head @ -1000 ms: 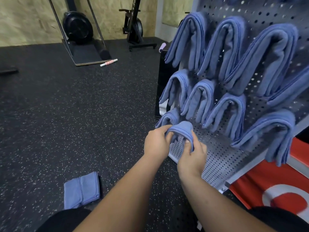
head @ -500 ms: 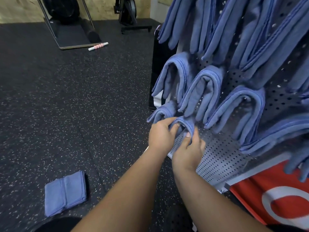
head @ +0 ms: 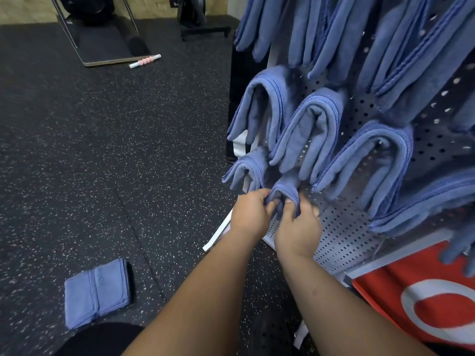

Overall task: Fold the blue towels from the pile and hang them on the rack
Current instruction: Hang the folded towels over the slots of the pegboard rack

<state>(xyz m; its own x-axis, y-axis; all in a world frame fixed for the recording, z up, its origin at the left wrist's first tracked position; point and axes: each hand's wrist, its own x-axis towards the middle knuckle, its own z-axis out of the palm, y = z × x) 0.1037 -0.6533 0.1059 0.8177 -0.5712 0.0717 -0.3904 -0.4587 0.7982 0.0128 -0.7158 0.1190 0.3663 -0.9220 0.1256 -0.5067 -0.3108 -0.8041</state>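
Both hands work at a folded blue towel (head: 284, 192) low on the perforated rack (head: 341, 227). The left hand (head: 250, 214) pinches the towel's left flap, fingers curled around the cloth. The right hand (head: 298, 228) grips the right flap, thumb pressed against the fabric. The towel arches over between them, its fold at the top, tucked just under the row above. Whether it sits on a peg cannot be told, since the hands and cloth cover that spot.

Beside it to the left hangs another towel (head: 246, 170), draped in the same arch and touching the left hand's knuckles. Above these, three more towels (head: 311, 132) hang in a row, each looped with both ends pointing down. Higher still, further towels (head: 359, 39) fill the top of the rack, running out of view. At the right, one towel (head: 424, 201) hangs lower and slanted.

On the speckled dark floor (head: 128, 155), near the bottom left, lies a folded towel (head: 96, 295), flat and well apart from the rack. Far across the floor sits a small pink and white roller (head: 145, 60) beside the base of an exercise machine (head: 102, 44). A red and white panel (head: 424, 304) shows below the rack at the lower right.
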